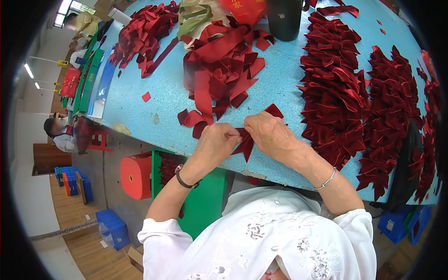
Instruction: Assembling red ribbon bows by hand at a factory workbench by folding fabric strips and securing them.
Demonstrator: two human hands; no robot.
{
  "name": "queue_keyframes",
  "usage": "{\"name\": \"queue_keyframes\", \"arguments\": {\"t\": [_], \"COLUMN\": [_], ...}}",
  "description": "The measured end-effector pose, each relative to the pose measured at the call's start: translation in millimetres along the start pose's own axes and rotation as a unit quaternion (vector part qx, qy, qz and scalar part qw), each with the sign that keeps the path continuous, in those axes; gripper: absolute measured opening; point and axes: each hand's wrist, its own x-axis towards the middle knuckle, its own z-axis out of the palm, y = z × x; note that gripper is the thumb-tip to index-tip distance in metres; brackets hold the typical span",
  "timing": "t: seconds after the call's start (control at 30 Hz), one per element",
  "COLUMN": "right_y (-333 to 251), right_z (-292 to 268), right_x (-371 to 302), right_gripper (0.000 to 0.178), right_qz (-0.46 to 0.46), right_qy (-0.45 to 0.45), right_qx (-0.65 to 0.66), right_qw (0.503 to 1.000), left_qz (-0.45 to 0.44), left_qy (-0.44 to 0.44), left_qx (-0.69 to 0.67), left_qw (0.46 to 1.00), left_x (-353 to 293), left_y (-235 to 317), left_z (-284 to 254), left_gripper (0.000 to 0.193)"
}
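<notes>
Pinching dark-red ribbon [245,147] in closed fingertips of both left hand [214,143] and right hand [270,135], facing loose ribbon heap [224,70] at twelve o'clock and row of bows [330,93] at two o'clock.

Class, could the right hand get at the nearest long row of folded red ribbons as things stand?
Probably yes: the row of folded ribbons lies close to the right hand, with bare tabletop between. That hand pinches a dark red ribbon, though, so would likely need to let go first.

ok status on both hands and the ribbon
Left hand, right hand pinching dark red ribbon. Loose ribbon pile just beyond. No visible obstruction.
</notes>
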Motion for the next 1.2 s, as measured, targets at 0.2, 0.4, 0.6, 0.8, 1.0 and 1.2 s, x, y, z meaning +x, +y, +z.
{"name": "queue_keyframes", "arguments": {"t": [0.2, 0.4, 0.6, 0.8, 1.0, 1.2], "right_y": [5.7, 4.1, 0.7, 6.8, 1.6, 1.0], "right_z": [5.5, 2.9, 4.2, 7.1, 1.1, 1.6], "right_x": [-2.6, -1.3, -0.6, -2.6, -3.1, 0.5], "right_gripper": [0.006, 0.004, 0.005, 0.007, 0.006, 0.006], "right_qz": [-0.010, -0.011, -0.013, -0.017, -0.007, -0.002], "right_qy": [0.004, -0.010, -0.003, 0.020, 0.005, -0.003], "right_qx": [-0.002, -0.008, -0.003, -0.012, -0.016, 0.011], "right_qw": [1.000, 1.000, 1.000, 1.000, 1.000, 1.000], "left_qz": [0.012, -0.027, -0.028, -0.071, 0.040, 0.149], "left_qy": [0.010, -0.010, -0.042, -0.094, -0.044, 0.000], "left_qx": [0.060, -0.084, -0.016, 0.014, 0.025, 0.043], "left_qw": [0.998, 0.996, 0.999, 0.993, 0.998, 0.988], "left_x": [-6.9, -3.2, -5.8, -30.2, -31.2, -5.6], "left_y": [1.2, 17.5, 15.3, 13.6, 20.9, 5.2], "left_z": [-13.3, 15.7, 21.0, 6.2, 3.5, 20.6], "left_gripper": [0.013, 0.012, 0.014, 0.013, 0.012, 0.009]}}
